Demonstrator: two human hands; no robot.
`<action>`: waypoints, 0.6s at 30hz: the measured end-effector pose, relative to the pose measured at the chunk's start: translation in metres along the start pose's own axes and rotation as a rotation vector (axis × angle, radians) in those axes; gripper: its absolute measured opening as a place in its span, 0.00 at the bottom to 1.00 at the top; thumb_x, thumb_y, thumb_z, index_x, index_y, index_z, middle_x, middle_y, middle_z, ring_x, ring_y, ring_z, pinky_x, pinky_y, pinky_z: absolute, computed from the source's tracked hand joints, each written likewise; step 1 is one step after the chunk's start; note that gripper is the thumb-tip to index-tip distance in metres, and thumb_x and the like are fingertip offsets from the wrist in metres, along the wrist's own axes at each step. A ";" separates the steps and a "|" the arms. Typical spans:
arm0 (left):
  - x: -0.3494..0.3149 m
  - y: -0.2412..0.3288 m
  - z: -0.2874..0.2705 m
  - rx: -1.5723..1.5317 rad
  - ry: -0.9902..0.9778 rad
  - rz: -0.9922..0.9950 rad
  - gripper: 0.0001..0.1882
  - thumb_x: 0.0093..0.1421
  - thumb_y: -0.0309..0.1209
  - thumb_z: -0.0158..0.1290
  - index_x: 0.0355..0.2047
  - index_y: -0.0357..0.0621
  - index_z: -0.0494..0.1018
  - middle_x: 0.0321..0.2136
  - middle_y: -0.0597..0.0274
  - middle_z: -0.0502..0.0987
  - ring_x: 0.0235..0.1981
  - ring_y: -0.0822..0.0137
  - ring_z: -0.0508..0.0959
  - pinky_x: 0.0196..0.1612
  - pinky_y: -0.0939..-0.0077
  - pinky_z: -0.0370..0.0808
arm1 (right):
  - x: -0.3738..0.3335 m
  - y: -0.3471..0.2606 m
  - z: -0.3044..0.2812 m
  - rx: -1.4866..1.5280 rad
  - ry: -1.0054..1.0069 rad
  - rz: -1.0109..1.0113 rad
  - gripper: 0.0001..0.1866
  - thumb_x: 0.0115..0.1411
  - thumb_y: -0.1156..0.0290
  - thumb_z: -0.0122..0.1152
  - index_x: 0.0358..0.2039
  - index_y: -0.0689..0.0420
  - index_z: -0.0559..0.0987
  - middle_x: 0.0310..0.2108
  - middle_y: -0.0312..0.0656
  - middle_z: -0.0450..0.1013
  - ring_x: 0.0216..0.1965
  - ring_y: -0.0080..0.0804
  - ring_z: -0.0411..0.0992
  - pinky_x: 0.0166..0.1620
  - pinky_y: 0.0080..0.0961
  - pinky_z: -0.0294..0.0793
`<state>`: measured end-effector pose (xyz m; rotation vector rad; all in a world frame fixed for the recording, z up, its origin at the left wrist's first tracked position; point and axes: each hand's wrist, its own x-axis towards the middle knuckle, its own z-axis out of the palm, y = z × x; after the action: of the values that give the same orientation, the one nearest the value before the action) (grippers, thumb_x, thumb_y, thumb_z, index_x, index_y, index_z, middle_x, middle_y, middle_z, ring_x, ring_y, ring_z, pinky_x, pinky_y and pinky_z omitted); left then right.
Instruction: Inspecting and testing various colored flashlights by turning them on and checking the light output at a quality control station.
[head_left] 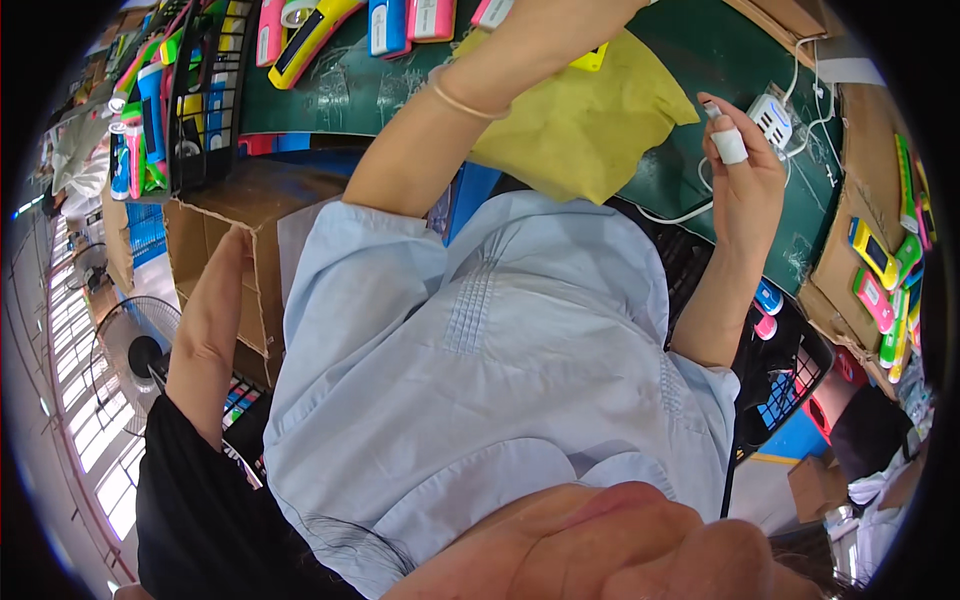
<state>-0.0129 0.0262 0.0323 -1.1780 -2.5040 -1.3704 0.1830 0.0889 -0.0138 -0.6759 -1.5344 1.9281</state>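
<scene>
My left arm reaches across to the top edge, where my left hand [595,18] is cut off and its fingers do not show. Beneath that wrist lies a yellow sheet [590,130], draped over the near edge of the green table [345,95]. Part of a yellow device [592,58] shows on the sheet. My right hand [748,180] is raised at the right, its fingers closed on a small white plug with a metal tip [712,108]. White wrapping [730,147] covers one of its digits. A white cable [675,217] runs behind this hand.
A white multi-port charger [770,120] sits right of my right hand. Colourful handheld devices [315,40] line the table's far left. Black basket [205,100], cardboard box [215,245] and a person's bare arm [205,320] are at left. More devices fill a carton [840,270] at right.
</scene>
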 end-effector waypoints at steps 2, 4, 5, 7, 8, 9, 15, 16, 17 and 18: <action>0.000 -0.003 0.001 0.004 -0.010 0.010 0.40 0.47 0.33 0.60 0.51 0.26 0.49 0.48 0.35 0.60 0.48 0.45 0.66 0.50 0.62 0.65 | 0.004 -0.001 0.008 -0.075 0.035 -0.026 0.10 0.56 0.73 0.57 0.38 0.62 0.78 0.28 0.32 0.72 0.26 0.13 0.63 0.28 0.09 0.58; -0.001 -0.008 -0.001 -0.602 -0.051 -0.113 0.31 0.51 0.33 0.57 0.49 0.30 0.56 0.43 0.45 0.66 0.44 0.54 0.70 0.45 0.66 0.68 | 0.007 -0.005 0.017 -0.147 0.076 -0.068 0.09 0.56 0.74 0.58 0.37 0.62 0.78 0.30 0.33 0.73 0.28 0.14 0.65 0.30 0.10 0.62; -0.002 -0.013 -0.004 -0.880 -0.304 -0.313 0.23 0.55 0.33 0.53 0.46 0.33 0.61 0.39 0.51 0.69 0.40 0.60 0.72 0.42 0.69 0.70 | 0.009 -0.007 0.021 -0.178 0.054 -0.111 0.08 0.55 0.75 0.58 0.35 0.63 0.78 0.31 0.35 0.74 0.29 0.16 0.67 0.33 0.12 0.64; -0.011 -0.019 -0.010 -1.307 -0.623 -0.663 0.13 0.62 0.34 0.45 0.41 0.37 0.68 0.32 0.59 0.74 0.33 0.68 0.75 0.37 0.74 0.73 | 0.011 -0.011 0.029 -0.225 0.036 -0.183 0.06 0.54 0.77 0.59 0.33 0.64 0.78 0.30 0.35 0.74 0.30 0.19 0.69 0.37 0.14 0.68; -0.017 -0.018 -0.009 -1.359 -0.658 -0.675 0.14 0.63 0.36 0.43 0.41 0.37 0.69 0.31 0.58 0.74 0.30 0.67 0.75 0.35 0.75 0.74 | 0.013 -0.012 0.032 -0.424 0.011 -0.308 0.06 0.52 0.78 0.59 0.33 0.62 0.77 0.29 0.36 0.74 0.29 0.20 0.70 0.36 0.14 0.68; -0.025 -0.018 -0.008 -1.378 -0.659 -0.672 0.14 0.63 0.36 0.43 0.40 0.38 0.69 0.31 0.59 0.74 0.29 0.68 0.75 0.33 0.76 0.74 | 0.016 -0.013 0.035 -0.616 0.035 -0.370 0.07 0.51 0.79 0.59 0.33 0.61 0.77 0.27 0.36 0.73 0.29 0.21 0.70 0.35 0.14 0.68; -0.041 -0.011 0.006 -1.158 -0.454 -0.554 0.12 0.62 0.37 0.46 0.36 0.41 0.67 0.25 0.64 0.70 0.24 0.73 0.72 0.27 0.82 0.71 | 0.021 -0.012 0.039 -0.665 -0.099 -0.392 0.08 0.49 0.82 0.54 0.31 0.61 0.77 0.29 0.38 0.73 0.28 0.28 0.71 0.33 0.18 0.70; -0.041 -0.010 0.008 -1.156 -0.458 -0.546 0.12 0.62 0.37 0.46 0.36 0.41 0.67 0.25 0.64 0.70 0.24 0.73 0.72 0.27 0.82 0.71 | 0.020 -0.011 0.040 -0.727 -0.069 -0.440 0.09 0.48 0.83 0.54 0.31 0.61 0.76 0.28 0.39 0.73 0.28 0.30 0.71 0.33 0.19 0.70; -0.038 -0.010 0.008 -1.130 -0.442 -0.556 0.12 0.62 0.37 0.45 0.36 0.41 0.67 0.25 0.64 0.71 0.24 0.74 0.72 0.26 0.82 0.71 | 0.020 -0.013 0.039 -0.726 -0.068 -0.439 0.09 0.48 0.83 0.54 0.31 0.61 0.76 0.28 0.39 0.73 0.28 0.30 0.71 0.33 0.19 0.70; -0.036 -0.010 0.007 -1.103 -0.430 -0.572 0.12 0.62 0.38 0.45 0.36 0.41 0.67 0.25 0.64 0.71 0.23 0.74 0.72 0.25 0.81 0.71 | 0.018 -0.014 0.039 -0.781 -0.039 -0.589 0.09 0.45 0.84 0.54 0.28 0.61 0.76 0.27 0.41 0.72 0.27 0.36 0.71 0.32 0.24 0.70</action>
<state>0.0086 0.0069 0.0074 -0.8658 -2.3875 -3.1988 0.1449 0.0772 0.0074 -0.4031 -2.2114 0.8917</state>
